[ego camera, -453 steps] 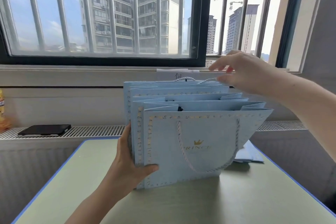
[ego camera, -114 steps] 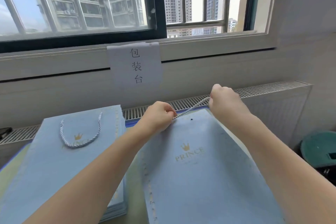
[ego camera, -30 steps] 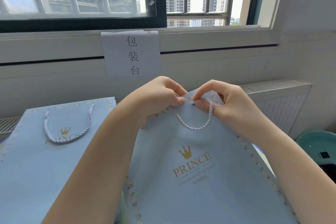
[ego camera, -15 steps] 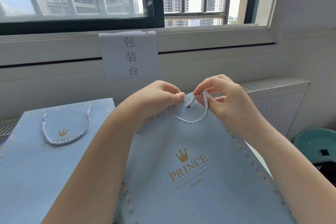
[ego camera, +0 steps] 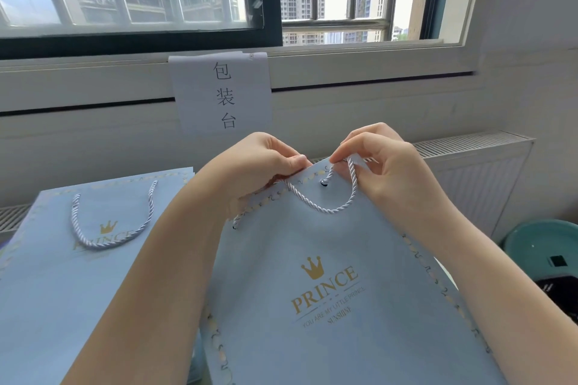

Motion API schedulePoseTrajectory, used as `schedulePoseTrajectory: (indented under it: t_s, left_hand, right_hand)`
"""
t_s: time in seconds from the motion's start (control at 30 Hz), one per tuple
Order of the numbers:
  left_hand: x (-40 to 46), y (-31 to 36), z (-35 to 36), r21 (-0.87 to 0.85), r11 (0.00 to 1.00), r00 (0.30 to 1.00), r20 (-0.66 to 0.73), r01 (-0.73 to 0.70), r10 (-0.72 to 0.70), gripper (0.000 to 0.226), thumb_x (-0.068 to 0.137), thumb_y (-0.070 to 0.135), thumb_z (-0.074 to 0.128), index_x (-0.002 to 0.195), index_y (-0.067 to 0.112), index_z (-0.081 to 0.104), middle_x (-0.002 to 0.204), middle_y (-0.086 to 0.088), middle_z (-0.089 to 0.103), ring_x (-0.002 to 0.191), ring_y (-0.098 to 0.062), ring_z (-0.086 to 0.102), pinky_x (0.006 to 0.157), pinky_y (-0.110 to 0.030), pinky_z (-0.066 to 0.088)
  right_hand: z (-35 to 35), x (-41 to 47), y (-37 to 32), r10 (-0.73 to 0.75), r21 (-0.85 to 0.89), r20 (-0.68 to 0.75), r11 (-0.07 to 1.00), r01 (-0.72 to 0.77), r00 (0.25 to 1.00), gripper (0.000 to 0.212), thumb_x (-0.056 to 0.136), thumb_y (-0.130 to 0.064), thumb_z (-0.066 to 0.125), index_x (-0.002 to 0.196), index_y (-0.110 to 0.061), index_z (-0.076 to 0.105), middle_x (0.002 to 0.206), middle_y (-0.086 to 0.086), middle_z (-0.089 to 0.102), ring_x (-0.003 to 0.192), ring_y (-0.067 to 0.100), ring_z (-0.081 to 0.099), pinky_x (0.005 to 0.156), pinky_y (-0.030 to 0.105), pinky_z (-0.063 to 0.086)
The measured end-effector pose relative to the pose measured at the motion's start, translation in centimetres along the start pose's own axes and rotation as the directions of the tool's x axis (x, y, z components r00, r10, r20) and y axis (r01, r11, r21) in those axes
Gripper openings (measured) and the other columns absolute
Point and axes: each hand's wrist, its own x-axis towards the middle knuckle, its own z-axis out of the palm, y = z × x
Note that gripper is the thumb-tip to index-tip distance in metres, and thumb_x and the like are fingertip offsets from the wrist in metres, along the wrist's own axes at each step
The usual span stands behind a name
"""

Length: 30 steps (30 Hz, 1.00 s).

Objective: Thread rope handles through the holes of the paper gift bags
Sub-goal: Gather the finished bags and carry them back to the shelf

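Observation:
A flat light-blue paper gift bag [ego camera: 328,297] with a gold crown and "PRINCE" print is tilted up in front of me. A white twisted rope handle [ego camera: 325,208] runs from the left hole [ego camera: 235,226] in a loop across the bag's top. Its other end pokes out of the right hole [ego camera: 324,184]. My left hand [ego camera: 259,166] grips the bag's top edge. My right hand [ego camera: 384,166] pinches the rope just above the right hole.
A stack of flat blue bags [ego camera: 62,259] lies at the left; the top one carries a rope handle [ego camera: 115,228]. A paper sign [ego camera: 222,94] hangs from the sill. A radiator [ego camera: 469,178] runs behind, and a teal stool [ego camera: 544,247] stands at the right.
The rope loop hangs lower and wider on the bag's face than a second ago. My right hand has lifted off the right hole and now pinches the rope above it.

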Motion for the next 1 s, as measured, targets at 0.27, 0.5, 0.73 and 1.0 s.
schedulePoseTrajectory:
  t_s: [0.27, 0.5, 0.73, 1.0]
  left_hand:
    - [-0.5, -0.4, -1.1, -0.112, 0.99, 0.961, 0.272, 0.082, -0.049, 0.02, 0.087, -0.007, 0.056, 0.087, 0.005, 0.072, 0.08, -0.012, 0.072, 0.056, -0.019, 0.066, 0.05, -0.024, 0.054]
    - [-0.2, -1.1, -1.3, -0.209, 0.976, 0.935, 0.353, 0.056, 0.022, 0.012, 0.073, -0.001, 0.067, 0.079, 0.008, 0.072, 0.076, -0.013, 0.07, 0.056, -0.019, 0.065, 0.052, -0.024, 0.054]
    - [-0.3, -0.7, -1.0, -0.061, 0.997, 0.951, 0.307, 0.04, -0.02, 0.014, 0.079, -0.006, 0.068, 0.079, 0.007, 0.073, 0.074, -0.01, 0.069, 0.057, -0.017, 0.064, 0.055, -0.024, 0.055]
    - [-0.3, -0.3, -0.8, 0.101, 0.995, 0.986, 0.165, -0.006, -0.011, 0.018, 0.081, -0.008, 0.063, 0.085, 0.007, 0.074, 0.081, -0.019, 0.068, 0.066, -0.024, 0.057, 0.058, -0.024, 0.046]
  right_hand:
    - [0.7, -0.4, -0.4, -0.077, -0.025, -0.017, 0.997, 0.077, 0.997, 0.018, 0.086, -0.004, 0.065, 0.082, -0.022, 0.067, 0.094, -0.011, 0.056, 0.083, 0.008, 0.059, 0.077, 0.034, 0.051]
    - [0.2, -0.4, -0.8, -0.064, 0.1, 0.172, 0.994, 0.047, 0.983, 0.007, 0.078, -0.023, 0.069, 0.08, -0.03, 0.067, 0.094, -0.01, 0.058, 0.095, 0.013, 0.058, 0.082, 0.041, 0.05]
    - [-0.1, -0.5, -0.9, -0.028, 0.096, 0.258, 0.995, 0.003, 0.966, 0.01, 0.084, -0.018, 0.066, 0.087, -0.028, 0.066, 0.097, -0.005, 0.061, 0.096, 0.013, 0.058, 0.091, 0.044, 0.047]
    - [-0.1, -0.5, -1.0, 0.0, -0.001, 0.268, 1.0, 0.0, 0.963, 0.021, 0.089, -0.007, 0.062, 0.088, -0.027, 0.067, 0.099, -0.006, 0.06, 0.095, 0.005, 0.058, 0.082, 0.016, 0.042]
